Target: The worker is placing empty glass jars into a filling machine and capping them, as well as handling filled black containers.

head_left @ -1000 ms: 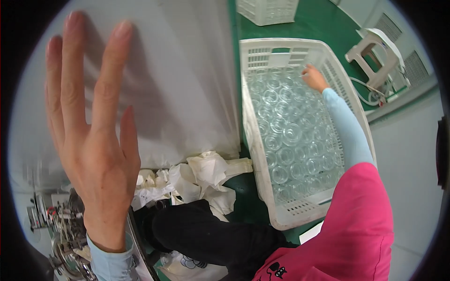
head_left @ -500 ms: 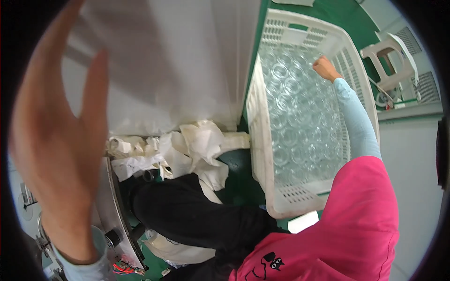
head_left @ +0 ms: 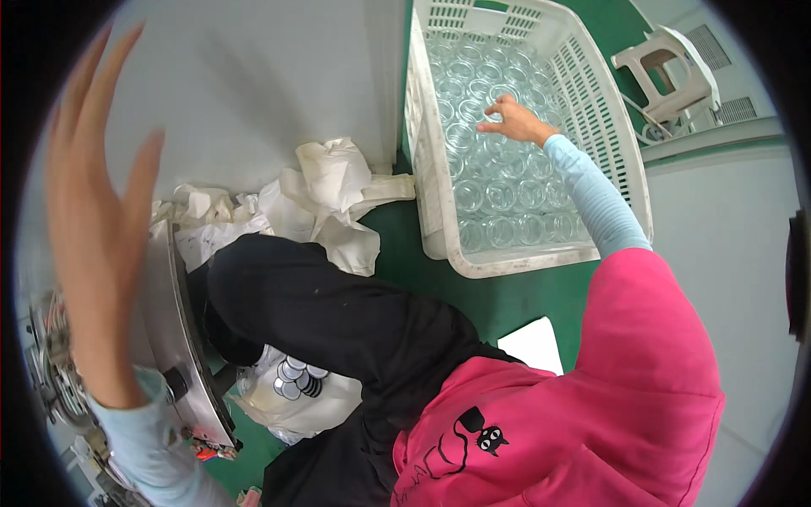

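My left hand [head_left: 103, 211] is raised at the far left, slightly blurred, fingers apart and empty, in front of a pale grey panel [head_left: 270, 76]; I cannot tell if it touches it. My right hand [head_left: 518, 122] reaches over a white plastic crate [head_left: 469, 266] holding several rows of clear glass jars [head_left: 500, 194], its fingers spread and slightly bent just over them, with nothing visibly held.
A beige plastic stool [head_left: 676, 68] stands upper right. Crumpled white paper [head_left: 334, 177] lies by the panel. Steel machinery [head_left: 182, 321] is at left, beside a bag with dark round lids [head_left: 296, 380]. A white sheet [head_left: 528, 338] lies on the green floor [head_left: 422, 283].
My view has shifted, with the crate higher in frame. My right hand has moved leftward over the jars and its fingers have spread. My left hand remains raised.
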The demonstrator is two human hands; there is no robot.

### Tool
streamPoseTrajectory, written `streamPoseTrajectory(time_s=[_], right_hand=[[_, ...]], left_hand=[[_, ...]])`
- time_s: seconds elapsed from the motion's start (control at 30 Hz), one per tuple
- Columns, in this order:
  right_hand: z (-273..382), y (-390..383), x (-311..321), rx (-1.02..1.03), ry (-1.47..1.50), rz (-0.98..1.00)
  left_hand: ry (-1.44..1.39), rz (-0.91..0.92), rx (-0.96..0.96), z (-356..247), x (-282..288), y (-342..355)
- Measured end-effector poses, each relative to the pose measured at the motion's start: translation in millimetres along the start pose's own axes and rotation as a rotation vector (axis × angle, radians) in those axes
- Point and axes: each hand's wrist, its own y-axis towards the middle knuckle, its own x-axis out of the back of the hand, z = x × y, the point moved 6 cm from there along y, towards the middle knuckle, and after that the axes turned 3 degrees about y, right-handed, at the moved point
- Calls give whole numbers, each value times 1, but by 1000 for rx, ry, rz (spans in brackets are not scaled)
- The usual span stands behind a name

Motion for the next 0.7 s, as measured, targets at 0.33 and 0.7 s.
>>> streamPoseTrajectory(time_s=[0.33, 0.7], right_hand=[[5, -35, -19, -24, 68, 319], [3, -80, -17, 208, -47, 12]], left_hand=[[-365, 251, 710, -3, 23, -237], [-675, 496, 1042, -56, -43, -372]])
